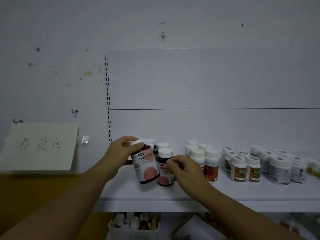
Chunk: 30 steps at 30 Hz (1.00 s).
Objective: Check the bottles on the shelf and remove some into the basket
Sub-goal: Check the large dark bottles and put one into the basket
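Note:
My left hand (121, 151) grips the white cap of a dark bottle with a pink label (146, 168), tilted and lifted slightly off the white shelf (155, 193). A second, matching pink-label bottle (164, 163) stands upright just right of it. My right hand (183, 168) rests its fingertips against this second bottle's side, fingers curled; whether it grips is unclear. More white-capped bottles stand behind these two. The white basket (133, 231) sits below the shelf edge with several bottles inside.
Rows of white-capped bottles fill the shelf to the right: red-label ones (211, 167), orange-label ones (242, 170), grey-label ones (280, 170). A handwritten paper sign (39, 146) hangs on the wall at left. A white box (195, 229) lies below the shelf.

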{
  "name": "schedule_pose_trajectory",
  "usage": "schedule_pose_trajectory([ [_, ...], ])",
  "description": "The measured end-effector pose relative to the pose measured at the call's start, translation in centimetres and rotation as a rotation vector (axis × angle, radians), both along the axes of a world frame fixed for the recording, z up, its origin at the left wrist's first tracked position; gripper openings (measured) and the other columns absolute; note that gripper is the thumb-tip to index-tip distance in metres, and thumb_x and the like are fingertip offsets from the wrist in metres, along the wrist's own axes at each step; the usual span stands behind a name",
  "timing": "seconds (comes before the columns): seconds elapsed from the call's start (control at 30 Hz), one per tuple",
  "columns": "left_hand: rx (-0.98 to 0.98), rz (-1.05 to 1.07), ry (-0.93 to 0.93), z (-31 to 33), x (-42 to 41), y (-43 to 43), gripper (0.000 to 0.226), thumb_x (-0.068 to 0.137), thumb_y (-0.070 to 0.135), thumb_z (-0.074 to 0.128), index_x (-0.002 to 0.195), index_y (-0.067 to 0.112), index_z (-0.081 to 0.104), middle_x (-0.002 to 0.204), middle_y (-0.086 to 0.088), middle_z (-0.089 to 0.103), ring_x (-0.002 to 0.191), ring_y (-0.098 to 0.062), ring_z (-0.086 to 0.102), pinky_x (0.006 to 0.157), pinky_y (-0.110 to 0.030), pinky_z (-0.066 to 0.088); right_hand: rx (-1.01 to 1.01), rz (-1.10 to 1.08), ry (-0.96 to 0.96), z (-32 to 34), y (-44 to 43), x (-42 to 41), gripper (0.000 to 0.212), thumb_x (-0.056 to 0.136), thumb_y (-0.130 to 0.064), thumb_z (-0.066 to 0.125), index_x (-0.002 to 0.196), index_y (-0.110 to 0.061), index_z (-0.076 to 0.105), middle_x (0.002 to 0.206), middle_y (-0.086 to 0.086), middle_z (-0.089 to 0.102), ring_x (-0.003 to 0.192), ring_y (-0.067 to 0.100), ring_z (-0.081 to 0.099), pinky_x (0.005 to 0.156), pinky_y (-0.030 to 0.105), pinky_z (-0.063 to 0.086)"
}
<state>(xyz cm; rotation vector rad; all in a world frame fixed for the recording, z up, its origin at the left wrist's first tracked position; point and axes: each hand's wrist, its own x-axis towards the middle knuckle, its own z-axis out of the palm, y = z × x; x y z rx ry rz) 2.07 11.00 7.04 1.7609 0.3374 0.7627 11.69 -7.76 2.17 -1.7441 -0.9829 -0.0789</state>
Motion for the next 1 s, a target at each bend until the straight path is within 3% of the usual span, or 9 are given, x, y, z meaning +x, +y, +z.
schedule_pose_trajectory([
  [0.1,-0.037,-0.094,0.019,1.0,-0.6,-2.4,0.025,0.081,0.028,0.068,0.100,0.013,0.064,0.095,-0.010,0.066,0.081,-0.020,0.065,0.053,-0.025,0.053,0.005,0.098,0.241,0.2,-0.4,-0.8,0.010,0.095,-0.035,0.049,0.096,-0.030,0.058,0.099,-0.002,0.065,0.091,0.012,0.063,0.088,0.038,0.055],
  [0.17,-0.057,-0.118,0.031,1.2,-0.7,-3.6,0.026,0.078,0.031,0.071,0.097,0.014,0.064,0.094,-0.011,0.067,0.085,-0.023,0.065,0.060,-0.032,0.057,-0.022,0.251,0.582,0.1,-0.7,-1.1,0.027,0.096,-0.042,0.042,0.108,-0.023,0.057,0.108,0.006,0.065,0.102,0.022,0.064,0.093,0.041,0.052],
  [0.23,-0.077,-0.119,0.041,1.1,-0.8,-4.5,0.031,0.075,0.033,0.073,0.097,0.014,0.063,0.095,-0.013,0.067,0.087,-0.026,0.064,0.072,-0.042,0.058,0.053,0.445,0.925,-0.5,-1.0,-1.1,0.046,0.094,-0.052,0.036,0.115,-0.017,0.058,0.110,0.016,0.067,0.101,0.031,0.066,0.089,0.044,0.053],
  [0.3,-0.097,-0.122,0.048,0.7,-1.0,-5.2,0.036,0.074,0.034,0.074,0.100,0.012,0.062,0.095,-0.013,0.067,0.087,-0.027,0.063,0.077,-0.046,0.056,0.127,0.530,1.108,-0.8,-1.6,-1.1,0.053,0.091,-0.055,0.037,0.116,-0.013,0.058,0.108,0.022,0.068,0.096,0.037,0.068,0.083,0.045,0.055],
  [0.53,-0.086,-0.165,0.101,0.2,-1.7,-7.3,0.034,0.081,0.037,0.066,0.110,0.019,0.061,0.109,-0.012,0.065,0.097,-0.024,0.065,0.066,-0.033,0.058,0.264,0.550,1.121,-1.8,-3.0,-0.5,0.050,0.074,-0.042,0.059,0.113,-0.010,0.060,0.105,0.024,0.070,0.095,0.039,0.068,0.093,0.053,0.049],
  [0.63,-0.018,-0.103,0.151,0.5,-1.6,-8.4,0.035,0.081,0.041,0.065,0.111,0.022,0.060,0.105,-0.009,0.064,0.094,-0.021,0.064,0.069,-0.037,0.060,0.265,0.540,1.086,-2.4,-3.4,-0.8,0.050,0.074,-0.032,0.061,0.118,-0.009,0.057,0.112,0.023,0.068,0.101,0.036,0.067,0.084,0.048,0.055],
  [0.77,0.060,-0.038,0.149,0.6,-1.3,-9.7,0.032,0.078,0.036,0.071,0.102,0.019,0.058,0.101,-0.006,0.062,0.085,-0.019,0.064,0.061,-0.031,0.057,0.246,0.591,0.980,-2.8,-4.0,-1.2,0.043,0.082,-0.021,0.062,0.121,-0.007,0.056,0.113,0.018,0.069,0.108,0.034,0.064,0.088,0.047,0.054],
  [0.93,-0.010,-0.091,0.086,0.7,-1.5,-10.0,0.030,0.078,0.035,0.069,0.103,0.021,0.062,0.102,-0.007,0.065,0.090,-0.024,0.064,0.078,-0.044,0.056,0.199,0.619,1.128,-2.1,-4.6,-0.9,0.055,0.080,-0.046,0.050,0.119,-0.009,0.061,0.110,0.021,0.069,0.098,0.037,0.066,0.081,0.048,0.053],
  [1.0,-0.051,-0.109,0.048,0.5,-1.5,-10.1,0.036,0.079,0.034,0.069,0.111,0.021,0.059,0.106,-0.007,0.065,0.090,-0.022,0.064,0.073,-0.039,0.055,0.169,0.635,1.139,-2.1,-4.4,-0.8,0.061,0.079,-0.052,0.048,0.122,-0.009,0.060,0.114,0.023,0.066,0.100,0.040,0.065,0.082,0.048,0.053],
])
